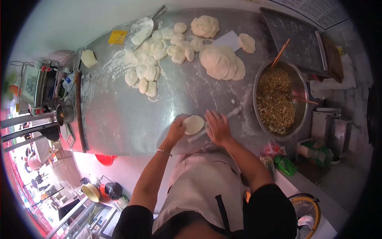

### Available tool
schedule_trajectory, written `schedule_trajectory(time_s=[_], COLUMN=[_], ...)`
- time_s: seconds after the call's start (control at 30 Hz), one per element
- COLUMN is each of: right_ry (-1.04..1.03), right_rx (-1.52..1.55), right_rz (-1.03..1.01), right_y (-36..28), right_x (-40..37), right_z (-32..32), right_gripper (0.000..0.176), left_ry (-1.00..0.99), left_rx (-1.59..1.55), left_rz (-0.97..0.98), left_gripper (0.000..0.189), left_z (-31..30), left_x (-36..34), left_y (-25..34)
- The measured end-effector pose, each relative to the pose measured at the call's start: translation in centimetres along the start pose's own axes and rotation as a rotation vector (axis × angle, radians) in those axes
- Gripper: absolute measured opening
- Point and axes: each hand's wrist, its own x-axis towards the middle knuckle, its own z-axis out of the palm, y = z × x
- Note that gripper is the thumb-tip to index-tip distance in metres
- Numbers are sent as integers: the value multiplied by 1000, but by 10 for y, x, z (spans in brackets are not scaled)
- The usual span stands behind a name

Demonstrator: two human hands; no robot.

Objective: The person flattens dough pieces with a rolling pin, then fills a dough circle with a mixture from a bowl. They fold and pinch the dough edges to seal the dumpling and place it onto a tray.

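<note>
A small flat round of dough [194, 124] lies on the metal table [119, 115] near its front edge. My left hand [176, 129] is at its left side, fingers closed on the dough's edge. To the right of the round, my right hand [217, 125] rests with its fingers stretched out over the table; a light rod-like thing, partly hidden, shows beside its palm. Farther back are several dough balls [150, 73] in loose flour and overlapping flat dough rounds [215, 61]. A large metal bowl [258, 115] of chopped filling, with chopsticks in it, stands at the right.
A flour scoop [144, 30], a yellow card [117, 37] and a big dough lump [205, 26] are at the back. A dark tray [292, 38] stands back right. Green and pink plastic bags [285, 165] sit front right. A wooden strip [80, 111] borders the left end.
</note>
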Motion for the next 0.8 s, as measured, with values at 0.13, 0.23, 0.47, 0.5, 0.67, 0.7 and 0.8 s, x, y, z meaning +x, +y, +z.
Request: schedule_trajectory(time_s=[0.13, 0.23, 0.47, 0.5, 0.67, 0.7, 0.8], right_ry=[145, 211, 50, 81, 273, 283, 104], right_rx=[-63, -27, -9, -53, -80, -65, 43], right_rz=[50, 82, -63, -53, 49, 37, 36], right_y=[-7, -8, 1, -2, -9, -11, -7], right_x=[108, 131, -18, 9, 118, 120, -3], right_z=[5, 8, 3, 5, 8, 5, 8], right_gripper=[59, 57, 60, 60, 59, 59, 60], left_ry=[-36, -203, -7, -125, -206, -203, 41], left_rx=[484, 604, -66, 201, 767, 747, 264], left_rz=[104, 1, -192, -149, 0, -6, 84], left_gripper=[28, 28, 23, 23, 23, 23, 22], left_z=[-4, -11, -13, -15, -20, -19, -31], left_x=[36, 60, -16, -5, 59, 55, 21], left_y=[54, 57, -9, 30, 50, 46, 14])
